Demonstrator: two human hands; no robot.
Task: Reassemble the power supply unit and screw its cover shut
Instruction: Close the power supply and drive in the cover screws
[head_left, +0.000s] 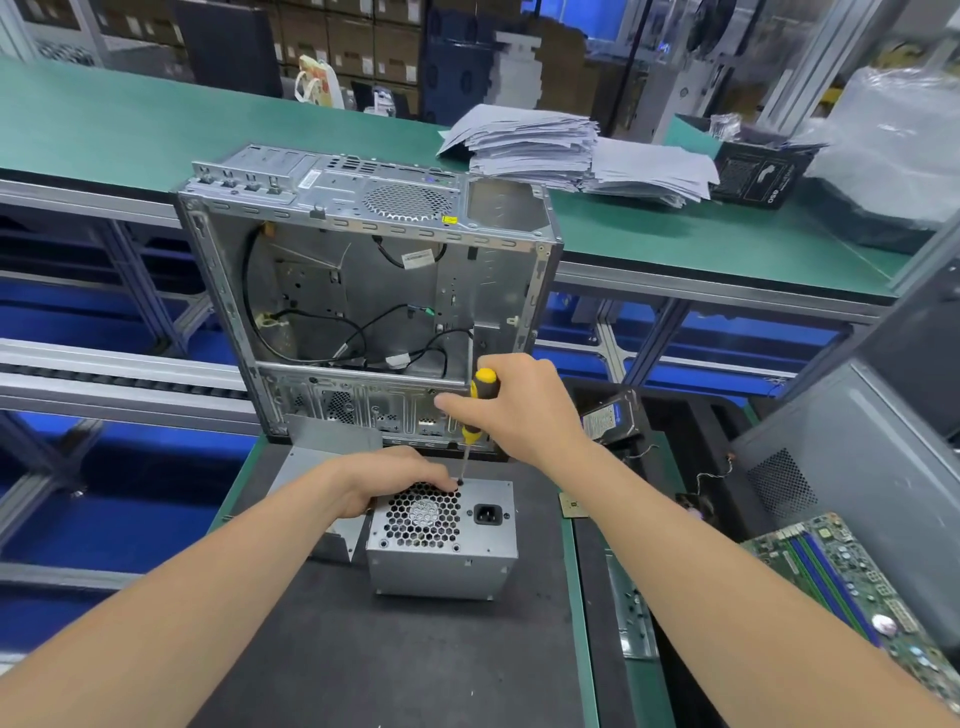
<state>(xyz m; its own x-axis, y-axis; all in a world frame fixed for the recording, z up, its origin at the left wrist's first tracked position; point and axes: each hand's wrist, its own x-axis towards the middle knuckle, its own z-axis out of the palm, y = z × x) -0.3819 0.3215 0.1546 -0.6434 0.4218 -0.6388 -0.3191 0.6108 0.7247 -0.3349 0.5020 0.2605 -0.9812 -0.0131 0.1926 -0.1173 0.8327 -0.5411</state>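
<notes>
We see the power supply unit (441, 561) sitting on the dark mat (363, 649) near the middle of the worktop, fan grille (423, 519) facing up. The right hand (524, 410) has its fingers wrapped round the yellow-and-black screwdriver (483, 387) – held nearly upright, its tip down at the far edge of the unit's top face. The left hand (395, 478) rests on the unit's far left corner, fingers laid out loosely over the grille and gripping nothing we can make out – one fingertip just beside the tip. An open computer case (363, 291) stands at the mat's far edge
</notes>
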